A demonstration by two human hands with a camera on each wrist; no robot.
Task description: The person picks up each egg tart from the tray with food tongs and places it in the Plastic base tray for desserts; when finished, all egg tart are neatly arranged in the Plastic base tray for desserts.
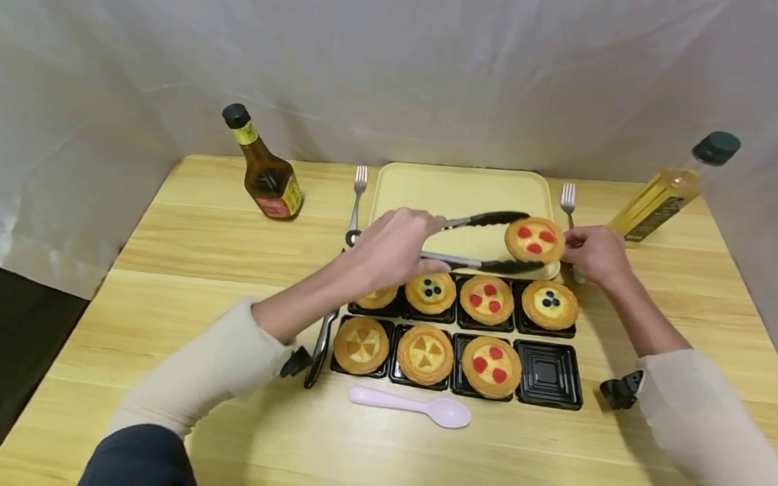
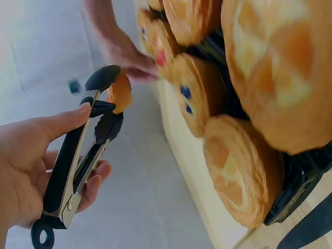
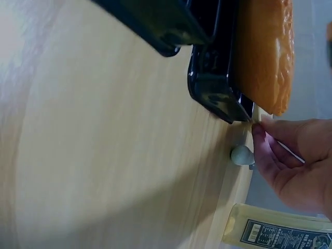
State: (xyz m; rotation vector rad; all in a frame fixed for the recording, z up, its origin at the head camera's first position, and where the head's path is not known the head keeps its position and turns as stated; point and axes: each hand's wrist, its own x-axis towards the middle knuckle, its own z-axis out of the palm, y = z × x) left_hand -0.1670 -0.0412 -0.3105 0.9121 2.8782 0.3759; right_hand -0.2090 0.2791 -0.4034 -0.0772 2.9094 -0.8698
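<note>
Tart with red fruit pieces (image 1: 534,240), held between the two black tips of a pair of tongs (image 1: 491,242) above the near right part of a pale yellow tray (image 1: 433,190). Left hand (image 1: 389,247) grips the tongs by the handles, fingers (image 2: 62,123) curled round them and squeezing them onto the tart. Right hand (image 1: 594,254) at the tart's right edge, fingers (image 3: 275,148) drawn together; whether they touch the tart or pinch the fork (image 1: 570,203) beneath cannot be told. Just nearer than the tray, two rows of black square trays (image 1: 549,373): back row holds a partly hidden tart, a blueberry tart (image 1: 431,292), a red-fruit tart (image 1: 487,299) and another blueberry tart (image 1: 550,304); front row holds two tarts with orange wedges (image 1: 361,344), one red-fruit tart (image 1: 492,365), and the rightmost tray bare. Lilac plastic spoon (image 1: 411,406) lies on the wooden worktop (image 1: 178,258) in front of the rows. Second fork (image 1: 358,196) left of the yellow tray. Brown sauce bottle (image 1: 263,166) far left; bottle of yellow oil (image 1: 674,188) far right.
</note>
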